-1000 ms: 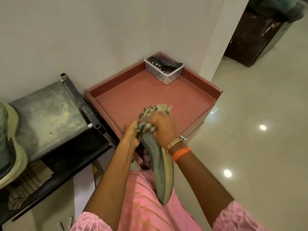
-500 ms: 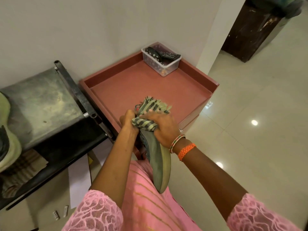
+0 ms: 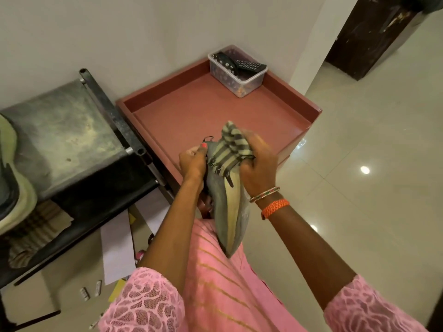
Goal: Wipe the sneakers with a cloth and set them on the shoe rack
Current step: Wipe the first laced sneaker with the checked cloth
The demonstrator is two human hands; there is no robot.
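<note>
Grey-green and worn, the sneaker (image 3: 227, 212) hangs in mid-air at the centre of the frame, its long axis running from the upper middle down toward the person's pink garment, sole edge turned up to the camera and the far end nearest the hands. The left hand (image 3: 193, 161) grips that upper end from the left side, thumb and fingers curled round the shoe's rim. The right hand (image 3: 259, 168) sits just right of it, fingers bunched round a striped cloth (image 3: 230, 147) that is pressed against the upper part of the shoe; so the cloth lies on top of and to the right of the shoe, and any wiping stroke would likely travel down the long axis toward the lower tip. The shoe rack (image 3: 62, 130) stands at the left of the frame, nearer the left hand, and a second sneaker (image 3: 14, 188) already rests on it at the left edge. By count: two sneakers, one cloth in hand, one rack. A red tray-topped stand (image 3: 215, 111) lies beyond the hands, with one clear plastic box (image 3: 237, 70) in its far corner.
</note>
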